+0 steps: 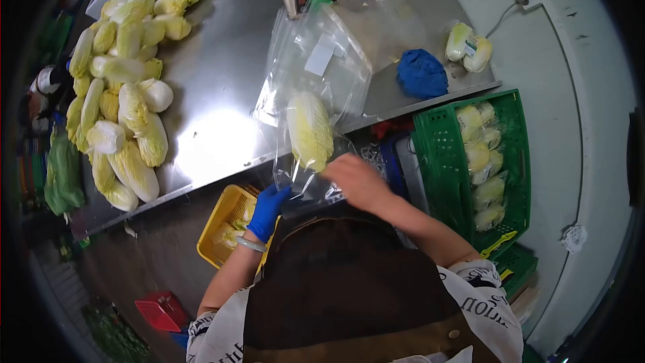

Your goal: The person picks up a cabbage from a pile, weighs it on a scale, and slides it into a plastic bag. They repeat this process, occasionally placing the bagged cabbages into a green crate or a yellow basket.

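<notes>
A cabbage (310, 129) is seen inside a clear bag (295, 178) at the edge of the steel table (215, 107). The bag's lower corner is gripped by the gloved left hand (267, 210), raised from a bent elbow. The right hand (359, 181) is laid palm down beside the cabbage and seems closed on the bag; its fingers are hidden.

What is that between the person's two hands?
A clear plastic bag holding a cabbage; the gloved left hand and bare right hand grip its near end, seen in the head view.
</notes>
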Demonstrator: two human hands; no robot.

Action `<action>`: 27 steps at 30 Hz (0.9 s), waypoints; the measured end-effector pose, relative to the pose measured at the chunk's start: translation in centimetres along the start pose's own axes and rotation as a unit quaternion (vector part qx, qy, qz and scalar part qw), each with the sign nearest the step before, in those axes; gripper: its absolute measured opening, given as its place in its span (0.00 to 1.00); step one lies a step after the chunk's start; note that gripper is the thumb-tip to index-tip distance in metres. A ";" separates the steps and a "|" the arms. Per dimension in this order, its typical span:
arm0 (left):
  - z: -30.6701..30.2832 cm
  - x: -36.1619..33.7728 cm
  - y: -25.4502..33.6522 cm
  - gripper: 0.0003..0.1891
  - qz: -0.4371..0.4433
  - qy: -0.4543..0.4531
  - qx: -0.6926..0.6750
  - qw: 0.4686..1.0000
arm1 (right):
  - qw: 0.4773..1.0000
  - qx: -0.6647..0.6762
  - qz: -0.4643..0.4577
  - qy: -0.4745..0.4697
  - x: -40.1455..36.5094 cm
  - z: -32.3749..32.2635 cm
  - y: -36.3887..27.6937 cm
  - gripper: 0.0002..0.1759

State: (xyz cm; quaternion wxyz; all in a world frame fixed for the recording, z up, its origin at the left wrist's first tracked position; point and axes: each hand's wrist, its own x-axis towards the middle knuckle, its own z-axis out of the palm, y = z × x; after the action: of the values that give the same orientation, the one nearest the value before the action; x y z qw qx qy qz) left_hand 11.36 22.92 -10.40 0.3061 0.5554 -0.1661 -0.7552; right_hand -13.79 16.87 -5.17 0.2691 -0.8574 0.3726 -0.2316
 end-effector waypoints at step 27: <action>-1.0 -2.3 0.8 0.26 0.400 0.157 0.623 0.654 | 0.955 -0.292 0.058 0.008 -8.8 -0.5 4.4 0.23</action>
State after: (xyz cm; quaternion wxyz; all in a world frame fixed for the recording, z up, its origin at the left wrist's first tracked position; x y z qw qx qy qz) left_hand 12.93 23.90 -8.56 0.1821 0.6058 -0.7532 -0.1806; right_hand -21.76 20.95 -9.36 0.0173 -0.8739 0.4747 -0.1036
